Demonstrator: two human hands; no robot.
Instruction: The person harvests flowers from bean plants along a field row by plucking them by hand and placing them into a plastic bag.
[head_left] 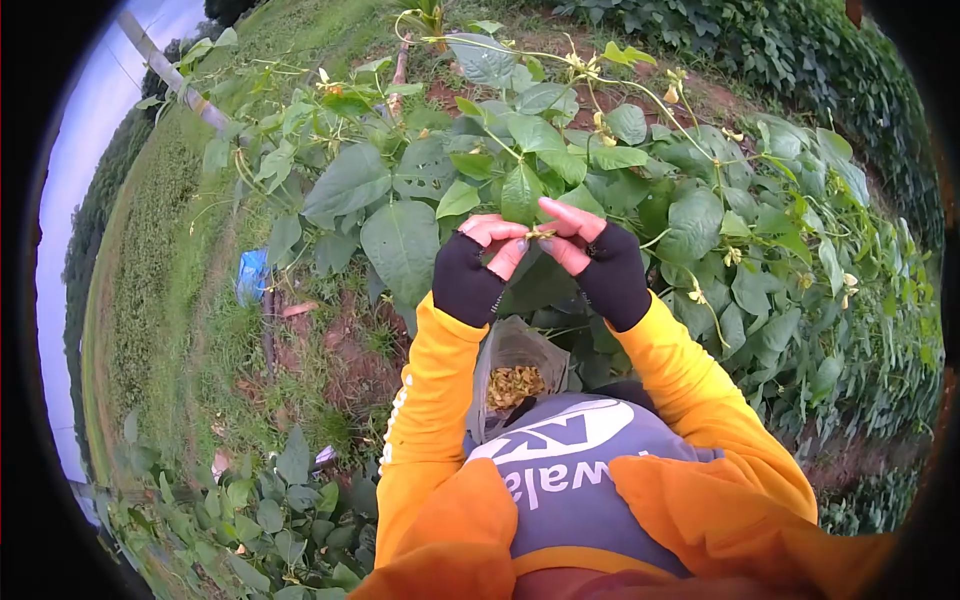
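Observation:
My left hand (480, 262) and my right hand (598, 255), both in black fingerless gloves, meet in front of the leafy vine. Their fingertips pinch a small yellow-green flower (541, 234) from both sides. The fingers cover part of it, so its full shape is hidden. Right behind the fingertips stands a green leaf (521, 192). Below my hands, against my front, hangs a clear plastic bag (553, 372) that holds a heap of picked yellowish flowers (515, 386).
Climbing bean vines (690, 225) with pale yellow blossoms (698, 292) spread ahead and to the right. A leaning post (172, 72) stands at the upper left. A blue plastic piece (252, 276) is near a thin stake (268, 330). More low plants (270, 515) grow at the lower left.

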